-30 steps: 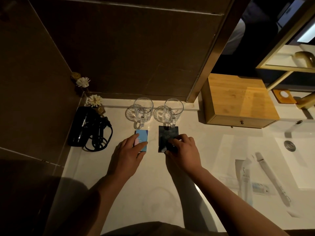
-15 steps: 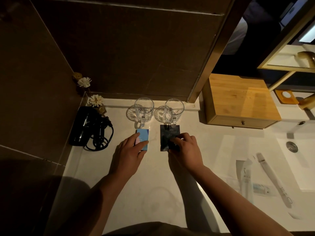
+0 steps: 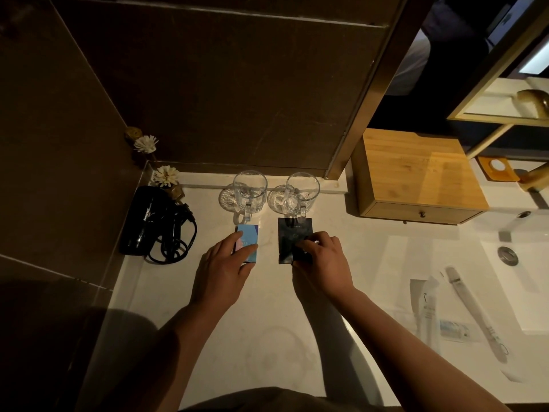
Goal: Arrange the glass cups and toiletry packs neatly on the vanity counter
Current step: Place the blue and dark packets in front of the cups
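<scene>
Two clear glass cups with handles stand side by side on round coasters by the back wall: the left cup (image 3: pixel 249 190) and the right cup (image 3: pixel 301 193). In front of the left cup lies a blue toiletry pack (image 3: pixel 249 237); my left hand (image 3: pixel 224 267) grips its near end with thumb and fingers. A dark toiletry pack (image 3: pixel 292 233) lies flat in front of the right cup. My right hand (image 3: pixel 322 261) rests on its near right part, fingers curled over it. Both packs lie on the white vanity counter (image 3: pixel 243 331).
A black hair dryer (image 3: pixel 150 221) with coiled cord lies at the left, by two white flowers (image 3: pixel 166 175). A wooden drawer box (image 3: pixel 416 179) stands at the right. Sachets and a wrapped toothbrush (image 3: pixel 472 313) lie by the sink drain (image 3: pixel 508 254).
Both hands have stayed on their packs with only slight shifts. The cups have not moved.
</scene>
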### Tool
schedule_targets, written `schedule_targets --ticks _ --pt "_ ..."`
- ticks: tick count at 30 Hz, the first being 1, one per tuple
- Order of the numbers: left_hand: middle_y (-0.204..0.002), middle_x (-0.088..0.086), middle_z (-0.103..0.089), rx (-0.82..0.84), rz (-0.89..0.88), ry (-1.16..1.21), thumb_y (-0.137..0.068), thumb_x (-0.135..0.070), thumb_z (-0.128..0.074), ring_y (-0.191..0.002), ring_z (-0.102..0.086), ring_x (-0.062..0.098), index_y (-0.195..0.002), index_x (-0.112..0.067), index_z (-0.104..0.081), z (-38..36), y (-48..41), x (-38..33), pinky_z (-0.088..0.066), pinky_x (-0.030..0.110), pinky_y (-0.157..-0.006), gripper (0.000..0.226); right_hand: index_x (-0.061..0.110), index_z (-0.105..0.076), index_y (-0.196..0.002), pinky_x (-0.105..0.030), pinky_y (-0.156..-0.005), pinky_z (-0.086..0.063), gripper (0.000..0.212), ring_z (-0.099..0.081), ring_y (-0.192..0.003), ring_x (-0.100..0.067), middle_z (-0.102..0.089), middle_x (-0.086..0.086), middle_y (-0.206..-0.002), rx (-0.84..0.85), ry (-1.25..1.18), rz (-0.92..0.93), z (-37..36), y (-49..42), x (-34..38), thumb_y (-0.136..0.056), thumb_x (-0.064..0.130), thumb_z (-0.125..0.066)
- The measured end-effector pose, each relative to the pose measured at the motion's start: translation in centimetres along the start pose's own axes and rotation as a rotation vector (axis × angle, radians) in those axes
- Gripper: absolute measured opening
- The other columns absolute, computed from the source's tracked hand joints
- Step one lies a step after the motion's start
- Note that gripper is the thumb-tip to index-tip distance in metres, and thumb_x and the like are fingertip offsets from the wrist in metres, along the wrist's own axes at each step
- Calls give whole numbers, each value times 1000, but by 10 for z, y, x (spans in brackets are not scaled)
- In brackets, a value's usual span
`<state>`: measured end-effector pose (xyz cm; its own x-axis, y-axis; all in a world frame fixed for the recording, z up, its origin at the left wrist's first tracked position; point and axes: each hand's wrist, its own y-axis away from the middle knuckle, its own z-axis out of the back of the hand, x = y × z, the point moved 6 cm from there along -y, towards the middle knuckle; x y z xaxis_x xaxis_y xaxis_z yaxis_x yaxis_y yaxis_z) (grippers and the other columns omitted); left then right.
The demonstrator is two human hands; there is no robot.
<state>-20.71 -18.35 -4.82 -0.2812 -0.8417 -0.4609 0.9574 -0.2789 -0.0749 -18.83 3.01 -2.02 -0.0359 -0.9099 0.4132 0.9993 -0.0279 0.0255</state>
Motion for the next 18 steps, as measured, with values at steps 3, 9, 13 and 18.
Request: schedule_targets --ticks 3,9,13,18 --pt "-147 12 -54 1 -2 15 -81 -22 -81 -123 -57 35 -130 -27 -65 0 0 0 -56 55 -91 52 21 -68 -118 -36 -78 -50 34 -52 -106 -32 -60 -11 -122 5 -1 -8 0 0 0 -85 31 -72" --pt "-150 10 -49 11 13 41 -83 -29 -79 -128 -53 34 -136 -32 -55 1 2 2 -56 55 -91 58 23 -62 -125 -35 -83 -48 42 -48 -111 -28 -55 -8 -126 20 -40 -44 -1 1 -5 -86 38 -68" --pt "-152 6 -47 13 41 66 -85 -31 -78 -130 -50 31 -138 -32 -54 2 5 4 -55 54 -94 58 22 -60 -129 -34 -87 -47 45 -47 -115 -27 -53 -7 -131 29 -47 -57 -1 2 -6 -88 39 -66" --pt "-151 4 -47 14 55 87 -85 -26 -77 -129 -51 30 -137 -32 -55 2 10 5 -56 53 -91 57 22 -64 -124 -37 -85 -49 39 -49 -113 -31 -56 -9 -130 45 -20 -15 -2 3 -5 -87 34 -68"
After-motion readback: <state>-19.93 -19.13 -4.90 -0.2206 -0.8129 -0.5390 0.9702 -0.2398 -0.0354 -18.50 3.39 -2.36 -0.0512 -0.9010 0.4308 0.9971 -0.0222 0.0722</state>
